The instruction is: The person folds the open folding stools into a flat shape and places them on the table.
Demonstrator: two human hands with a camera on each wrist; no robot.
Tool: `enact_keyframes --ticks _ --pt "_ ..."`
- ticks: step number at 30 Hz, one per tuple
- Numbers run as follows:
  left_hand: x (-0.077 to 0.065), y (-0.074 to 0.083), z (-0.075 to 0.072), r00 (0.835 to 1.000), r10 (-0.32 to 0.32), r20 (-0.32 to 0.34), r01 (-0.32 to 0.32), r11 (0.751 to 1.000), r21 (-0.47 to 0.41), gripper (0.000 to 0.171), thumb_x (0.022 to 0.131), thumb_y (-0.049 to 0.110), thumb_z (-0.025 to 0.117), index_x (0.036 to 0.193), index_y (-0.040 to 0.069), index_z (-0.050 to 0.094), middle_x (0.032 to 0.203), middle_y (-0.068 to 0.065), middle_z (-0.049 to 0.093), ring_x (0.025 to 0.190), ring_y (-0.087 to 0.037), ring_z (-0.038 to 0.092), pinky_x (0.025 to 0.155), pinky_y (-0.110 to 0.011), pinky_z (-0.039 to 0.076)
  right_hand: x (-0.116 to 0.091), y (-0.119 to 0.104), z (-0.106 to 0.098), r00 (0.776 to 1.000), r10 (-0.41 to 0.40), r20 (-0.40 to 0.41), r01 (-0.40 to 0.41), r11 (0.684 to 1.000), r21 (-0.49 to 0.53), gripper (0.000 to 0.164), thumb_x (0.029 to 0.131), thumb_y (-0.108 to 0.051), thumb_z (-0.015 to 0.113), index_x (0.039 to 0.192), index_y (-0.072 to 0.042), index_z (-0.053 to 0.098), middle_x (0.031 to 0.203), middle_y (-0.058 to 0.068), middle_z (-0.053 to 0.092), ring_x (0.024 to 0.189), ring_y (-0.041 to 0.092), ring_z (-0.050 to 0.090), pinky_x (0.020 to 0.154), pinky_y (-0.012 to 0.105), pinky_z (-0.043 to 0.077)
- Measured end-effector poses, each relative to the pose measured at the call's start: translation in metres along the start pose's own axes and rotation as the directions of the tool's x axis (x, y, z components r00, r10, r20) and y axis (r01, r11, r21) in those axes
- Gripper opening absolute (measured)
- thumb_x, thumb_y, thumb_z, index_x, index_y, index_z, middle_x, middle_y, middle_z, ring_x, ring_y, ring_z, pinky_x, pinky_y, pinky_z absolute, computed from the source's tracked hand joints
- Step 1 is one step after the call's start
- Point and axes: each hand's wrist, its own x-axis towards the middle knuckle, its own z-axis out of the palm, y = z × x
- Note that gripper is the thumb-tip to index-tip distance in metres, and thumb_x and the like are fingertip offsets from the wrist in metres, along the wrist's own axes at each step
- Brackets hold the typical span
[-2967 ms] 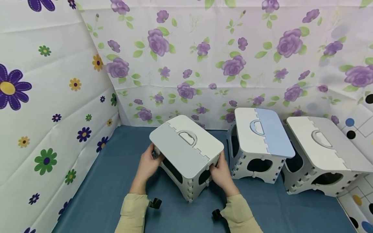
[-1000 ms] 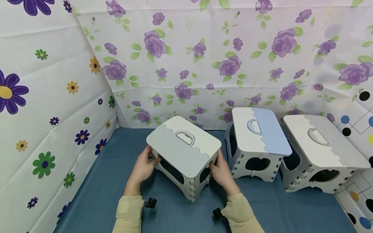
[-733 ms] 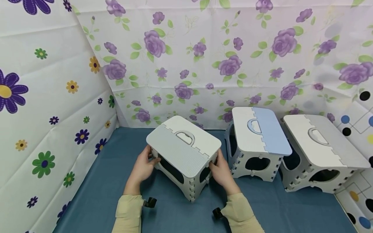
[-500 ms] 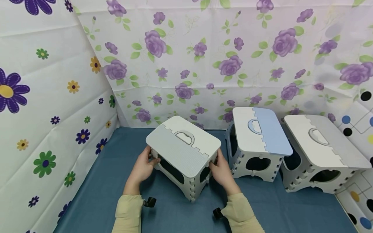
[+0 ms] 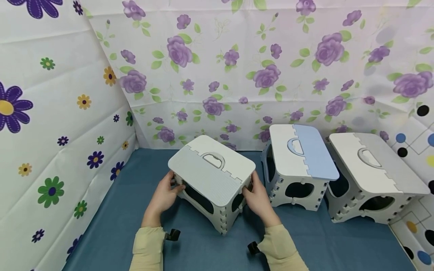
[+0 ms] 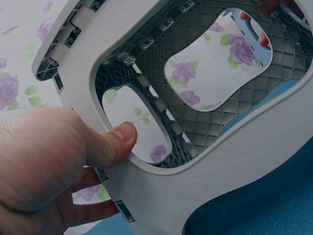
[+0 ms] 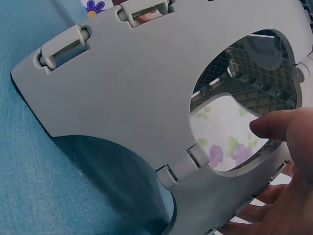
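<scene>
A folding step stool (image 5: pixel 203 177), white and pale grey with a handle in its top, stands unfolded and turned at an angle on the blue cloth. My left hand (image 5: pixel 164 195) grips its left corner. In the left wrist view the thumb (image 6: pixel 120 139) bends over the rim of a side opening, with fingers round the outer edge. My right hand (image 5: pixel 259 199) grips the right corner. The right wrist view shows that thumb (image 7: pixel 271 125) at the end panel's opening and the other fingers behind the edge, partly hidden.
To the right stand a white-and-blue folding stool (image 5: pixel 288 162) and a white-and-grey one (image 5: pixel 349 162), both unfolded and close together. A floral sheet (image 5: pixel 230 75) hangs behind, and a daisy-patterned sheet (image 5: pixel 68 113) on the left. Blue cloth (image 5: pixel 112 233) covers the surface.
Over three seconds the stool has turned slightly counterclockwise, its left corner coming nearer and its right corner going farther. Both hands keep hold. The view has shifted a little.
</scene>
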Motion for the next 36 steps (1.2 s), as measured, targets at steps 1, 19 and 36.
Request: enact_keyframes --ticks 1,19,36 --pt "0.000 0.000 0.000 1.000 0.001 0.001 -0.001 1.000 0.001 0.058 0.105 0.009 0.069 0.157 0.008 0.044 0.151 -0.022 0.052 0.139 -0.048 0.051 0.103 -0.062 0.051 0.000 0.000 0.000 1.000 -0.004 0.001 0.004 1.000 0.003 0.069 0.106 -0.008 0.062 0.166 -0.019 0.030 0.163 0.019 0.045 0.149 0.040 0.043 0.113 0.063 0.043" --pt "0.002 -0.002 -0.005 1.000 0.021 -0.010 -0.021 0.999 0.024 0.053 0.101 0.005 0.075 0.148 0.006 0.053 0.145 -0.022 0.056 0.133 -0.043 0.056 0.103 -0.061 0.052 -0.005 -0.021 -0.015 0.998 -0.029 0.051 0.031 0.999 -0.041 0.085 0.104 -0.012 0.065 0.173 -0.022 0.017 0.171 0.016 0.035 0.158 0.036 0.028 0.121 0.064 0.031" --pt "0.000 0.002 -0.001 1.000 0.002 -0.007 -0.002 1.000 -0.011 0.071 0.089 0.007 0.089 0.152 0.014 0.056 0.148 -0.017 0.057 0.128 -0.040 0.061 0.090 -0.053 0.059 -0.028 -0.027 -0.044 0.941 0.099 0.323 -0.029 0.976 -0.215 0.091 0.108 -0.034 0.067 0.174 -0.023 0.005 0.175 0.021 0.020 0.158 0.045 0.023 0.119 0.070 0.030"
